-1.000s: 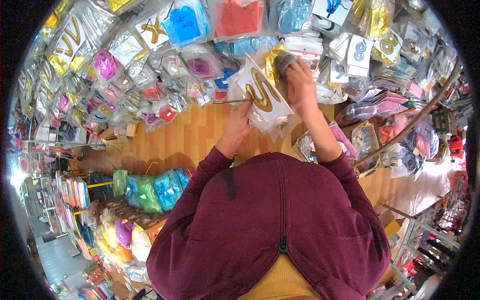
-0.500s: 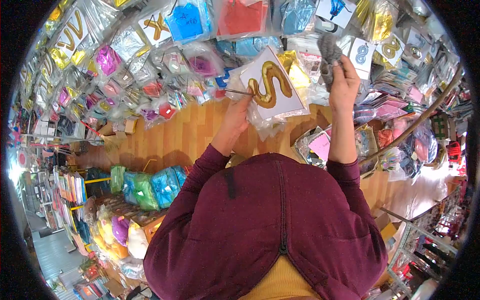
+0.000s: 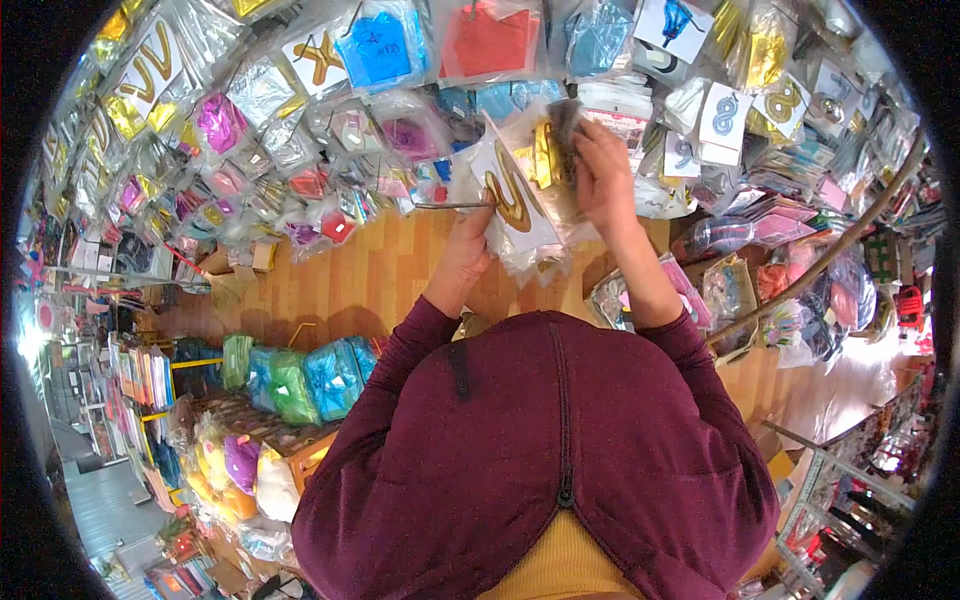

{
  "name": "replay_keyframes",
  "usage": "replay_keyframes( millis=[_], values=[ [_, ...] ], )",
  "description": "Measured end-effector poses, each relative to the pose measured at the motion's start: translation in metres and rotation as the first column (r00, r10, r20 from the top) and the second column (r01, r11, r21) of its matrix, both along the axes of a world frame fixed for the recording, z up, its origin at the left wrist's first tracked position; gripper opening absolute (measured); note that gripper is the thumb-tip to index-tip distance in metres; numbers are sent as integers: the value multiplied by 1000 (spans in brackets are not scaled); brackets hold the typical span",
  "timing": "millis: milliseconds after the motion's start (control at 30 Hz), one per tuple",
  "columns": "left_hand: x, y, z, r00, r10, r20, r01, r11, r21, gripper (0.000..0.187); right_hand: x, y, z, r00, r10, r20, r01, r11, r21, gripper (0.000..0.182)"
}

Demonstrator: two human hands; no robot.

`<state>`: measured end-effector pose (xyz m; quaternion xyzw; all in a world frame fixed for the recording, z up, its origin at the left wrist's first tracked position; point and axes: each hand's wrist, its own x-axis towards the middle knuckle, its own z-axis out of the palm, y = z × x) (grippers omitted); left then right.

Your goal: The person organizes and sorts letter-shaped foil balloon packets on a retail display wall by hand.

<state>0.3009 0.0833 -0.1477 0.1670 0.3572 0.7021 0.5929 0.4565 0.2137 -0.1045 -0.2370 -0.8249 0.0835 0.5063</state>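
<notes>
My left hand [image 3: 467, 248] is closed on a clear plastic packet with a white card [image 3: 520, 205] that bears a gold, curved S-like shape. A thin metal rod [image 3: 440, 206] sticks out leftward from between the thumb and the packet. Behind the card shows shiny gold foil [image 3: 546, 155] inside clear plastic. My right hand [image 3: 605, 175] holds a grey cloth [image 3: 566, 118] against the far right side of this packet, fingers curled over it. Part of the cloth is hidden by the fingers.
Ahead hang many plastic packets, among them a blue one [image 3: 380, 48], a red one [image 3: 487, 38] and cards with gold or blue figures [image 3: 725, 115]. A brown pole [image 3: 830, 245] slants at right. Green and blue bags [image 3: 292, 385] stand at lower left on the wooden floor [image 3: 330, 275].
My right hand has moved left with the grey cloth, from beside the hanging packets onto the held packet. The card has turned more edge-on, showing the gold foil behind it.
</notes>
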Motion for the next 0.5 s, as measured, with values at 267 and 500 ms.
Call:
replay_keyframes(
  millis=[267,500],
  values=[
    [-23,-13,-21,881,-225,415,10,887,461,40,67,42,-40,868,-278,-411,-207,550,-809,16],
    [-54,9,-76,964,-35,265,7,994,107,40,68,21,-12,831,-259,-493,-348,450,-823,22]
  ],
)
